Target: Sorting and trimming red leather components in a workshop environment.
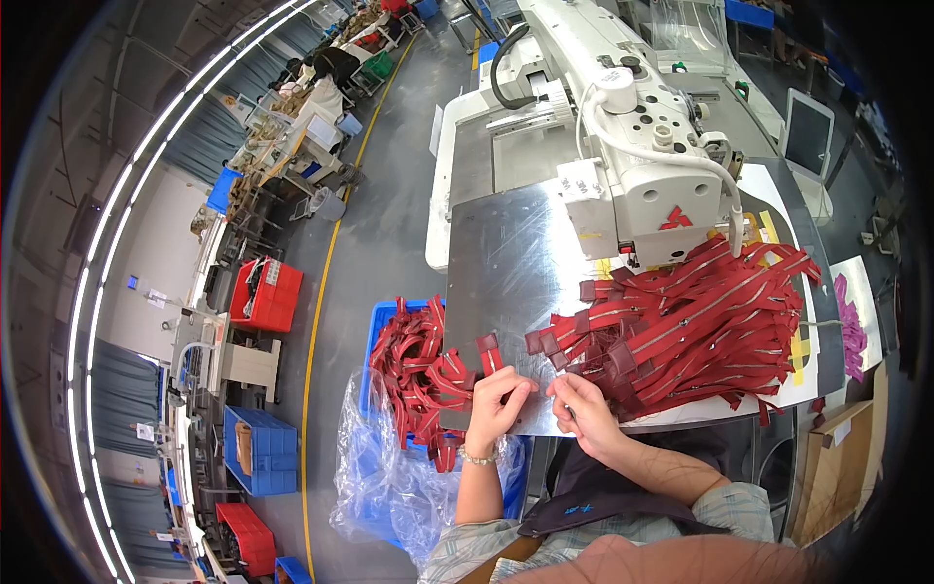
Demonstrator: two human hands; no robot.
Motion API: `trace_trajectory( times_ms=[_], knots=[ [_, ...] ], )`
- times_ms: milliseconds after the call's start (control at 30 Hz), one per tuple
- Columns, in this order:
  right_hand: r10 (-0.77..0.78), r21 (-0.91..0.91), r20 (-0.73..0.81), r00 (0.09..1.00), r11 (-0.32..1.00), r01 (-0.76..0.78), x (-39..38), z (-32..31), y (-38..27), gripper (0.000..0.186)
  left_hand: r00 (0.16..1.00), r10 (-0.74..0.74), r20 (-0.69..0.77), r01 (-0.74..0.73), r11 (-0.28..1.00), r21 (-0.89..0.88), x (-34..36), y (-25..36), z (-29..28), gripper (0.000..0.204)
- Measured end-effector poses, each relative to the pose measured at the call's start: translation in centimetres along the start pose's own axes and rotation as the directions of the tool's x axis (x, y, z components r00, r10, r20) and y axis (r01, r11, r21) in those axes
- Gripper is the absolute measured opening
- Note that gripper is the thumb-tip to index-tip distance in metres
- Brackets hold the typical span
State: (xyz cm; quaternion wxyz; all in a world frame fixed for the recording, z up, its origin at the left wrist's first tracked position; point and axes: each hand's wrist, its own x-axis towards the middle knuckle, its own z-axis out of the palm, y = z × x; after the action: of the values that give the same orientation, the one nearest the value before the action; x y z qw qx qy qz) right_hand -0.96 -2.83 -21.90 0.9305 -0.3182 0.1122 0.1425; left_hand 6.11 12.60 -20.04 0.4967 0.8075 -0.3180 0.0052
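Seemingly sorting red zips (705, 326) with left hand (496, 401) and right hand (587, 413) curled into pinches, contents unclear; next needing careful separation.

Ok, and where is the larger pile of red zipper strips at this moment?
In the head view, the pile of red zipper strips lies right of centre on the metal worktable, between the white sewing machine head and the right hand.

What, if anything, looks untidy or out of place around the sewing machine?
Nothing looks clearly damaged. The clear plastic stands out: it hangs crumpled over the side of the blue bin, rather than lying neatly inside. The red zippers at the sewing machine lie in an uneven, overlapping heap.
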Motion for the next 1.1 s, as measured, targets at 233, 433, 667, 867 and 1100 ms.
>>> trace_trajectory(
  times_ms=[233, 433, 667, 867, 1100],
  knots=[
    [-0.033, 0.018, -0.013, 0.999, 0.999, 0.033, 0.0, -0.2, 0.3, 0.023, 1.000, 0.016, -0.015, -0.016, 1.000, -0.004, -0.1, -0.1, 0.1, 0.009],
    [-0.081, -0.087, -0.047, 0.996, 0.993, 0.077, -0.4, 0.4, 0.9, 0.013, 0.997, 0.024, -0.072, -0.030, 0.996, -0.085, -1.3, -0.3, 0.1, 0.012],
    [-0.124, -0.332, 0.035, 0.992, 0.934, 0.128, -0.2, 0.5, 2.0, 0.010, 0.978, 0.004, -0.209, -0.011, 0.999, -0.033, -4.0, 0.3, 0.9, 0.042],
    [-0.090, -0.409, 0.086, 0.992, 0.905, 0.117, 0.1, 1.2, 2.4, 0.010, 0.928, -0.064, -0.366, 0.046, 0.997, -0.060, -4.5, 1.6, -1.1, 0.042],
    [-0.099, -0.456, 0.074, 0.992, 0.882, 0.122, 0.5, 1.0, 2.0, 0.009, 0.803, -0.008, -0.595, -0.091, 0.987, -0.135, -4.6, 1.8, -6.1, 0.049]
  ],
)
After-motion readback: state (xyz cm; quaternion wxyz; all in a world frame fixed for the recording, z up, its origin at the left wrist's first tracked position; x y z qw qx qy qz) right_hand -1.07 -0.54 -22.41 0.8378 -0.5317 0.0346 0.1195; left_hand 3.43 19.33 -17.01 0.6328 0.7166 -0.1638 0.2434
